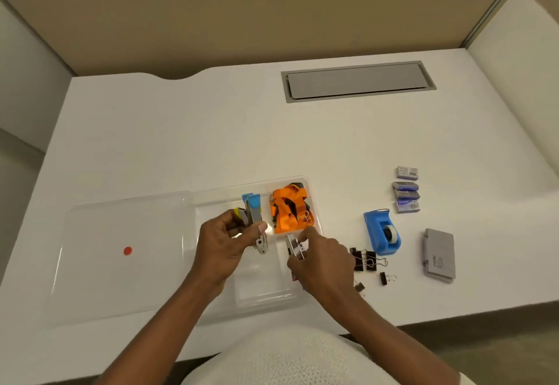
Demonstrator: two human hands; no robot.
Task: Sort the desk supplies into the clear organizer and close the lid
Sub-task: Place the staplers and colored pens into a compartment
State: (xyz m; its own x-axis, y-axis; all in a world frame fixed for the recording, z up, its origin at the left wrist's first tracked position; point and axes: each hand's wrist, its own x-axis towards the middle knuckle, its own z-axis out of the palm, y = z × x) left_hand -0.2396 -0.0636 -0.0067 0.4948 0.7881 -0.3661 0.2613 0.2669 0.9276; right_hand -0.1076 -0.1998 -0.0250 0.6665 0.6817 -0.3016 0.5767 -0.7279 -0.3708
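Left grip [230, 236] bunched on staplers [252, 212] over organizer [260, 291], right grip [317, 259] pinching a small metal piece [295, 247] beside lanyards [290, 212]; I judge the bundle may slip, loosely stacked; clips [367, 259] wait on counter [211, 142].

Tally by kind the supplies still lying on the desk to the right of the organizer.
Staple boxes: 4
Tape dispenser: 1
Grey case: 1
Black binder clips: 4, the smallest partly hidden by the right forearm
Total: 10
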